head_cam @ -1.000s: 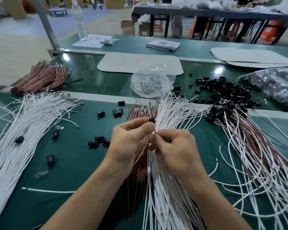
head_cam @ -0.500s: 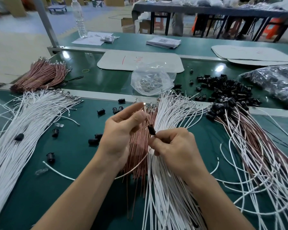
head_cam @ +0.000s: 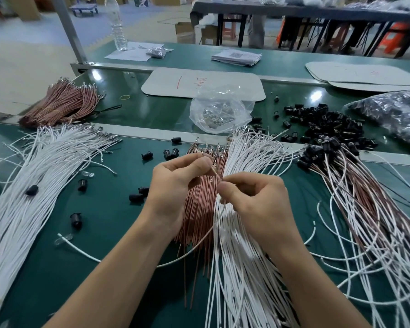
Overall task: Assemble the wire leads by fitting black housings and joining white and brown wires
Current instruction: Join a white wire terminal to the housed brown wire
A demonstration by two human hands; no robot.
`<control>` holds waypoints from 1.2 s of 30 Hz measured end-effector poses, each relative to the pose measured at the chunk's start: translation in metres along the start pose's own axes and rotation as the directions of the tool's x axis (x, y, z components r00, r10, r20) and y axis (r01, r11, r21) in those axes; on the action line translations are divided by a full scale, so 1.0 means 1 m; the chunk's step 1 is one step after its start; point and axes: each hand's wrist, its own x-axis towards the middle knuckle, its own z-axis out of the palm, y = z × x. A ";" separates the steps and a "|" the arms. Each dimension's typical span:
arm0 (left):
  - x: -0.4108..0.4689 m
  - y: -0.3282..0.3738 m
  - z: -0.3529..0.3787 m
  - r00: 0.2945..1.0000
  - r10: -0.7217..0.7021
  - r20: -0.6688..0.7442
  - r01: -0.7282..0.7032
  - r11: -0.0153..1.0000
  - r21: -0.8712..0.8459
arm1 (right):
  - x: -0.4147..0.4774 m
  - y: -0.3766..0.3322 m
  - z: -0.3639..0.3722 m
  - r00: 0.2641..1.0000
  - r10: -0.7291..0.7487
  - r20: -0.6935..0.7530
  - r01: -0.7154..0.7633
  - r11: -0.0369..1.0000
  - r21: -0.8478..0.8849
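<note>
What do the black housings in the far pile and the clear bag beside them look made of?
Small black cylindrical housings: probably moulded plastic, semi-gloss, catching small highlights. Clear crumpled bag: thin plastic film, see-through, wrinkled, shiny; the silvery bits inside look metallic.

Glossy green bench mat; crinkled clear plastic bag; shiny black plastic housings.

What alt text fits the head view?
Two bare hands meet over a green table: the left hand and right hand both pinch one end of a white wire that trails off to the left. Under them lie brown wires and white wires, with black housings heaped far right.
</note>
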 end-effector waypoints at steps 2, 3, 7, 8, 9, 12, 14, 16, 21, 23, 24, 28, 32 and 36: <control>0.000 -0.001 0.001 1.000 0.008 -0.006 -0.008 1.000 0.022 | 0.000 0.000 0.001 1.000 0.008 -0.026 -0.008 1.000 0.006; 0.000 -0.002 0.002 1.000 0.016 -0.011 -0.015 1.000 0.022 | -0.001 0.000 0.002 0.999 0.006 -0.038 -0.006 1.000 0.003; 0.000 -0.004 0.003 0.999 0.038 -0.011 -0.038 0.999 0.035 | 0.000 0.001 0.004 0.999 0.003 -0.051 -0.002 1.000 0.019; -0.001 -0.004 0.003 0.999 0.044 -0.004 -0.044 0.998 0.043 | 0.000 0.001 0.004 0.998 0.013 -0.055 -0.011 0.999 0.041; -0.001 -0.004 0.003 0.999 0.050 0.002 -0.051 0.997 0.053 | 0.001 0.000 0.003 0.998 0.026 -0.064 -0.022 0.997 0.070; -0.001 -0.003 0.004 0.998 0.062 0.016 -0.064 0.994 0.087 | 0.004 -0.002 0.000 0.990 0.084 -0.112 -0.059 0.976 0.208; -0.002 -0.005 0.007 0.997 0.074 0.024 -0.076 0.990 0.115 | 0.005 -0.004 -0.002 0.988 0.101 -0.113 -0.069 0.964 0.256; -0.004 -0.007 0.009 0.996 0.084 0.041 -0.088 0.987 0.136 | 0.004 -0.005 -0.003 0.990 0.106 -0.094 -0.080 0.964 0.253; -0.006 -0.009 0.009 0.994 0.088 0.064 -0.095 0.988 0.120 | 0.006 -0.003 -0.005 0.982 0.182 -0.044 -0.157 0.929 0.336; -0.006 -0.009 0.008 0.992 0.090 0.084 -0.100 0.988 0.119 | 0.006 -0.002 -0.004 0.982 0.189 -0.026 -0.169 0.926 0.337; -0.006 -0.009 0.008 0.991 0.092 0.096 -0.103 0.988 0.117 | 0.006 -0.002 -0.004 0.982 0.188 -0.021 -0.170 0.927 0.335; -0.005 -0.006 0.007 0.990 0.078 0.120 -0.090 0.991 0.099 | 0.006 0.000 -0.003 0.983 0.185 -0.008 -0.173 0.929 0.327; -0.004 -0.005 0.007 0.991 0.045 0.124 -0.057 0.994 0.097 | 0.007 0.001 -0.002 0.981 0.194 -0.023 -0.176 0.930 0.323; -0.002 -0.007 0.006 0.993 0.007 0.119 -0.018 0.996 0.089 | 0.007 0.001 -0.004 0.983 0.183 -0.017 -0.169 0.937 0.307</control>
